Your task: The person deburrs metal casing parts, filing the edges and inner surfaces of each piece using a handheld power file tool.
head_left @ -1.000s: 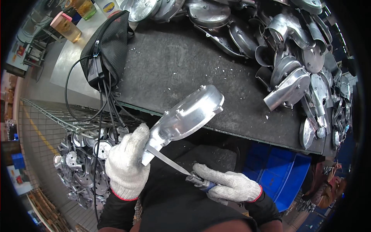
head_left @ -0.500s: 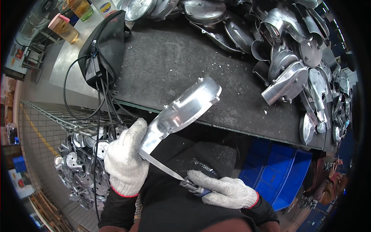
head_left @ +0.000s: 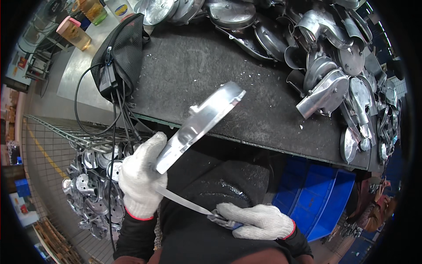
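Note:
My left hand (head_left: 144,178), in a white knit glove with a red cuff, grips the lower end of a shiny cast-metal housing (head_left: 200,123). The part tilts up and to the right, its far end over the table's front edge, with its rim side toward me. In my gloved right hand (head_left: 261,220) is the handle of a flat file (head_left: 183,203). Its long grey blade points up-left, and the tip reaches my left glove below the housing, where the glove hides it. The fingers of both hands are closed.
A dark-topped table (head_left: 189,66) lies ahead, with a heap of metal castings (head_left: 325,92) along its back and right. At the left are a black mesh bag (head_left: 118,53) with cables and a wire basket of parts (head_left: 94,193). Blue bins (head_left: 307,193) stand below right.
The housing has rolled in my left hand, turning more edge-on, and its far end has shifted slightly left. The file's tip has slid lower along my left glove, away from the housing's end.

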